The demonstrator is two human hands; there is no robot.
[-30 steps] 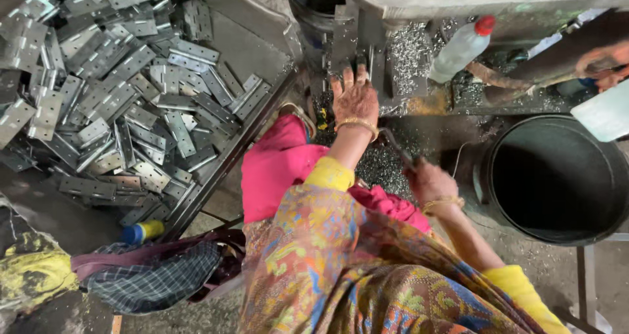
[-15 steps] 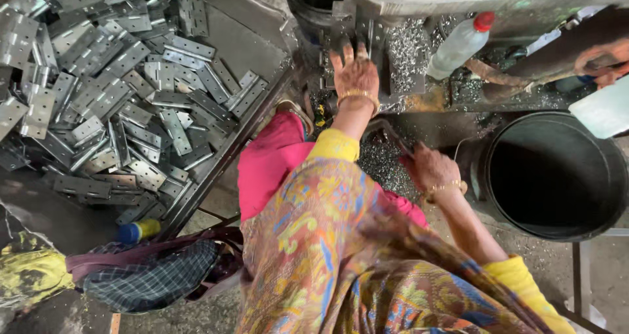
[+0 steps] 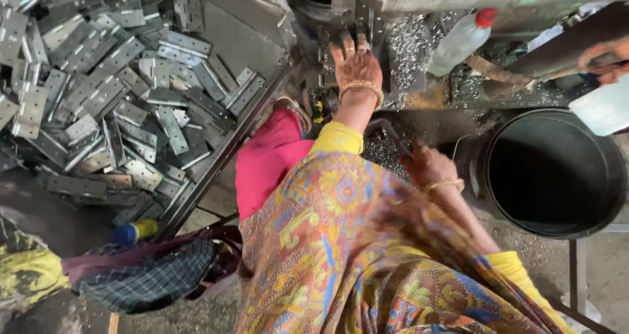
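My left hand [image 3: 357, 65] reaches forward and lies flat, fingers apart, on the dark metal bed of a machine [image 3: 367, 16] at the top centre. What is under the palm is hidden. My right hand [image 3: 429, 167] stays low by my lap, fingers curled around the end of a dark metal handle [image 3: 392, 136]. Both wrists wear gold bangles. Silvery metal shavings [image 3: 409, 46] cover the machine bed to the right of my left hand. My patterned clothing fills the lower middle of the view.
A big tray [image 3: 226, 150] at left holds several perforated metal plates [image 3: 111, 92]. A black bucket [image 3: 557, 170] stands right. A plastic bottle [image 3: 458, 39] with red cap lies on the machine. Another person's hand [image 3: 606, 62] is top right. A checked cloth [image 3: 144, 275] lies bottom left.
My left hand has slid a little further forward onto the machine bed and spread its fingers. My right hand has stayed near my lap on the handle.
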